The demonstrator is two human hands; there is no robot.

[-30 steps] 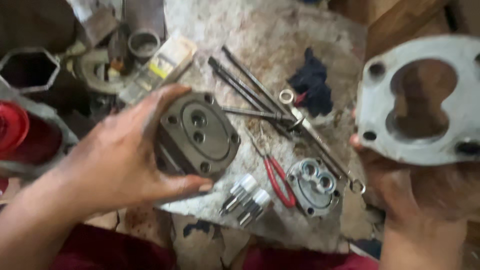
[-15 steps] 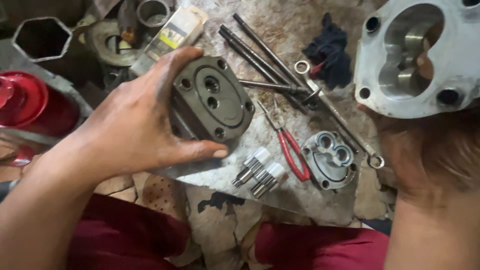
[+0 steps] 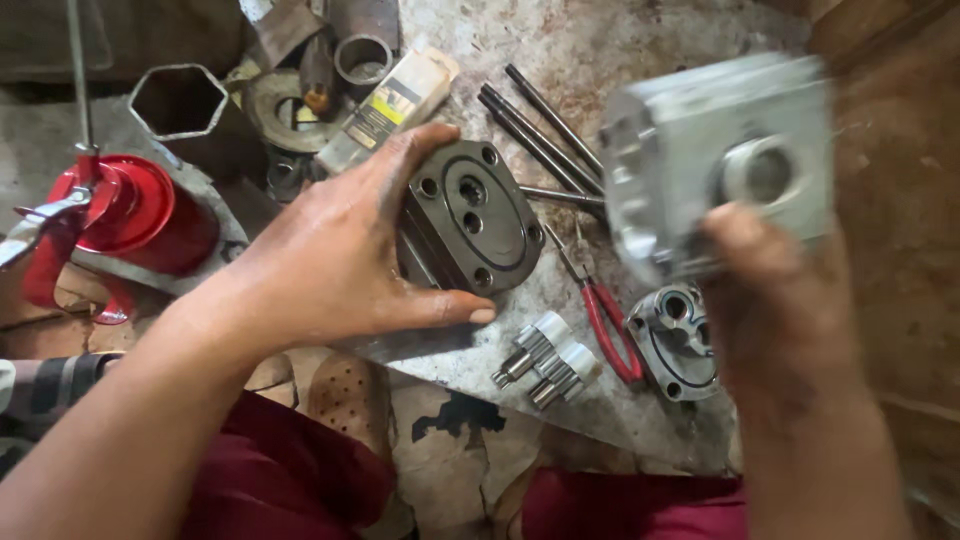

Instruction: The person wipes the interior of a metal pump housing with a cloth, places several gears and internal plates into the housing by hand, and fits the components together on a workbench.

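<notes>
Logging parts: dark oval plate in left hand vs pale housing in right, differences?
The dark oval plate is near-black and flat; the pale housing is light grey and blocky. The left hand holds the plate low by the metal sheet; the right hand holds the housing raised and motion-blurred. Both are metal with bolt holes.

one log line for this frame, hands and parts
left hand: grips dark end plate | right hand: holds grey housing, blurred | bench: red-handled pliers

Left hand [image 3: 330, 260] grips dark plate [image 3: 470, 218]; right hand [image 3: 775, 300] holds housing [image 3: 690, 150].
</notes>
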